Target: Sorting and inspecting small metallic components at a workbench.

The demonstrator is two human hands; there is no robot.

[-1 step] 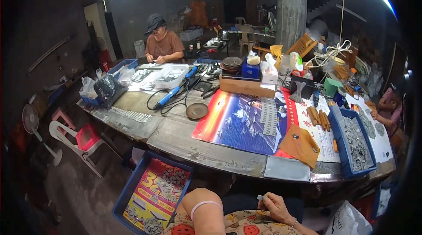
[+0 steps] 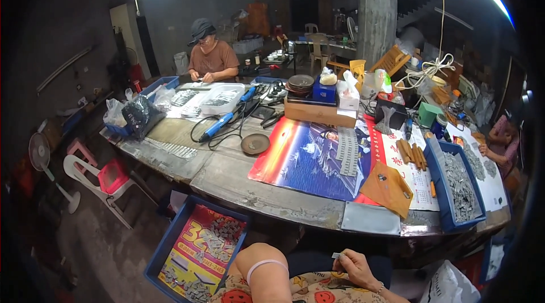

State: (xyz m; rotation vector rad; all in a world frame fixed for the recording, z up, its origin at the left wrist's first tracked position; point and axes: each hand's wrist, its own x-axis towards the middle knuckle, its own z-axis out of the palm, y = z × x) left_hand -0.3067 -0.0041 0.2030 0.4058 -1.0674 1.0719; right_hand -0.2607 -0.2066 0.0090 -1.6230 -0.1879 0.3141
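Observation:
Over my lap, my right hand (image 2: 355, 269) is closed in a pinch. A small flat grey metal piece (image 2: 336, 256) pokes out from between its thumb and fingertips. To its left is my left hand (image 2: 256, 253), bent down at the wrist, with a pale band (image 2: 267, 263) round it. Its fingers are hidden from view, so I cannot tell what they hold. Just left of it stands a blue bin (image 2: 196, 246), lined with printed red and yellow paper and holding many small grey metal pieces (image 2: 218, 240).
A worktable (image 2: 272, 203) spans the view ahead. On it lie a blue poster (image 2: 309, 161) with rows of grey pieces, a tan leather-like sheet (image 2: 389, 189) and a blue tray (image 2: 443, 212) of grey pieces. A co-worker (image 2: 213, 62) sits across; another person (image 2: 502, 138) is at right.

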